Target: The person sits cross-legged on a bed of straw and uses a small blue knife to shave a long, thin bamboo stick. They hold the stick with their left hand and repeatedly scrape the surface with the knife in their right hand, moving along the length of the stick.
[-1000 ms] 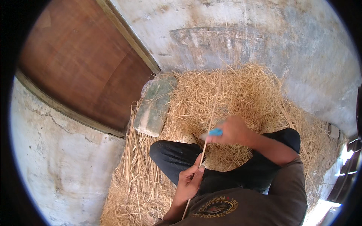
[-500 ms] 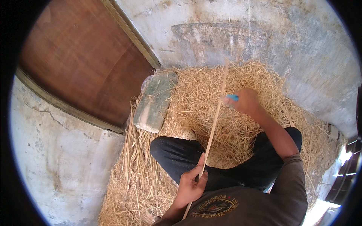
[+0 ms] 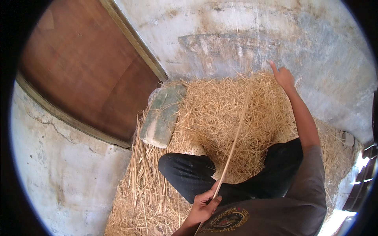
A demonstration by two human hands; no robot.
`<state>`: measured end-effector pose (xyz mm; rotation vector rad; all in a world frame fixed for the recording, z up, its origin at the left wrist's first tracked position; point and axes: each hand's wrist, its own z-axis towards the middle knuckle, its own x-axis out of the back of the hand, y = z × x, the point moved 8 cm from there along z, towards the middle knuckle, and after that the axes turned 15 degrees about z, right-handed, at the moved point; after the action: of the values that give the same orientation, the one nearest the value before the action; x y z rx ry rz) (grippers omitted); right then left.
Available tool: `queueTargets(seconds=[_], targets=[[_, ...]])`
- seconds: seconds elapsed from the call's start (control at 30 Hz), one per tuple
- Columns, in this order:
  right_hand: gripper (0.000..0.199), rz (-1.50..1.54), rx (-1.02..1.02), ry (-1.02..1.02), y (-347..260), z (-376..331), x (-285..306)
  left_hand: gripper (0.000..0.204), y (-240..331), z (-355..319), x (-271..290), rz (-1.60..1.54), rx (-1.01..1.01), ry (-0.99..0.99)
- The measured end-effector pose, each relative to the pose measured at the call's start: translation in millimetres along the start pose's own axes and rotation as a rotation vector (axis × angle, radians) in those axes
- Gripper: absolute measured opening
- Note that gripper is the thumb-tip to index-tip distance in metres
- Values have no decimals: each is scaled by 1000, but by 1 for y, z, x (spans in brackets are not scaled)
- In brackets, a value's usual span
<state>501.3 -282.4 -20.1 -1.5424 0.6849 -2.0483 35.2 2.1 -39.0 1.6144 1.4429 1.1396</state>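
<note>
I sit cross-legged in black trousers (image 3: 189, 177) on a bed of loose straw (image 3: 228, 114). My left hand (image 3: 204, 204) is shut on the lower end of a long thin pale reed (image 3: 234, 141), close to my chest. The reed slants up and away over the straw toward the wall. My right hand (image 3: 283, 76) is stretched far out to the upper right, past the reed's top end and near the wall. Its forefinger points up and the other fingers are curled. I cannot see whether it holds anything.
A grey-green plastic-wrapped bundle (image 3: 161, 116) lies at the straw's left edge beside a brown wooden door (image 3: 86, 70). Stained concrete wall (image 3: 244, 35) rises behind the straw. Cracked concrete (image 3: 59, 165) lies to the left. Bright light comes in at the lower right.
My right hand has swept up along the reed, from near my knees to past its far end. The blue thing seen in it earlier no longer shows. My left hand stays put.
</note>
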Motion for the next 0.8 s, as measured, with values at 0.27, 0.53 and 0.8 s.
queueTargets(seconds=[0.27, 0.53, 0.8], targets=[[62, 202, 453, -562, -112, -188, -51, 45, 1, 54, -1, -397, -44, -90], [79, 109, 480, -549, -130, -195, -51, 39, 26, 45, 3, 270, -334, 176], [71, 248, 630, -398, -138, -196, -57, 44, 39, 24, 6, 471, -295, 251]])
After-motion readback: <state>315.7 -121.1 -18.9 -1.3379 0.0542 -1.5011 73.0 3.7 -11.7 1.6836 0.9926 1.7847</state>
